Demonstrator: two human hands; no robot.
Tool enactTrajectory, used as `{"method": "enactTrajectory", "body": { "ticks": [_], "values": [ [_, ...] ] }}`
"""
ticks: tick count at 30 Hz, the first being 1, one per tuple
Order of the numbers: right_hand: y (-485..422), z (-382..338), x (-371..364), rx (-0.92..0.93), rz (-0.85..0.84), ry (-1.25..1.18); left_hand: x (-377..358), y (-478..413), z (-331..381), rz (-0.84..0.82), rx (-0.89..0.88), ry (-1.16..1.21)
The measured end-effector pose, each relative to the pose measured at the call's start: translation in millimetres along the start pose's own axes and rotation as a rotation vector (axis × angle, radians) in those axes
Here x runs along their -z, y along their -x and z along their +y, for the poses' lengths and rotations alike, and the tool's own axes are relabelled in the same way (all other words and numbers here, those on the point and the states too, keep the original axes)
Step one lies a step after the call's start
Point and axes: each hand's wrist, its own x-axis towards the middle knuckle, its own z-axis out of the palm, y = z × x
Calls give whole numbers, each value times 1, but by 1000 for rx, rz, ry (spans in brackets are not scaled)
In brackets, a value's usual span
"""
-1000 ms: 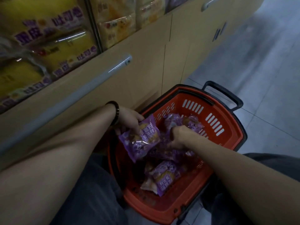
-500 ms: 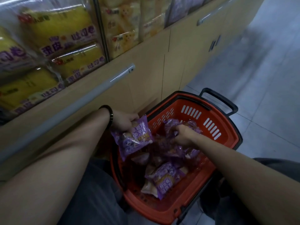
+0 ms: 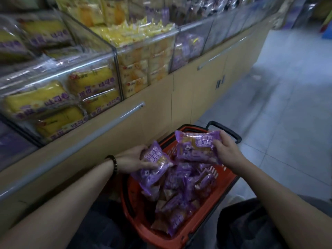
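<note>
Both arms were extended over the red basket (image 3: 226,178), the left hand (image 3: 132,159) gripping a purple packet (image 3: 153,166) at its left rim, the right hand (image 3: 226,150) pinching a second purple packet (image 3: 195,147) above the far side, over the heaped packets (image 3: 181,207) inside.

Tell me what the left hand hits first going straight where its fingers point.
The left hand, gripping its own packet, would likely meet the raised packet in the right hand; depth unclear.

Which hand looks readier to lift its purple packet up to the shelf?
Probably the right hand: it grips the upper packet above the red basket, while the left hand holds the lower packet near the rim.
</note>
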Motion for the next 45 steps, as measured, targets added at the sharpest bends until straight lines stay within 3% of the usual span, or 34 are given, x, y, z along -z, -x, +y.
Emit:
{"method": "enactTrajectory", "body": {
  "ticks": [5,12,19,24,34,42,45],
  "values": [
    [23,-27,26,75,47,-159,43,26,45,-96,-117,-99],
    [40,-152,65,287,-83,-215,120,84,125,54,-214,-341],
    [24,-237,80,406,-106,-253,180,127,190,147,-239,-183],
    [-2,-266,81,451,-118,-141,201,126,219,170,-219,-98],
    [-120,-310,109,413,144,-4,297,61,239,272,-88,-269],
    [-257,-371,102,419,363,-2,393,-19,260,589,-127,-151],
    [-306,-378,86,418,407,28,411,-56,260,757,-137,-256]
  ]
}}
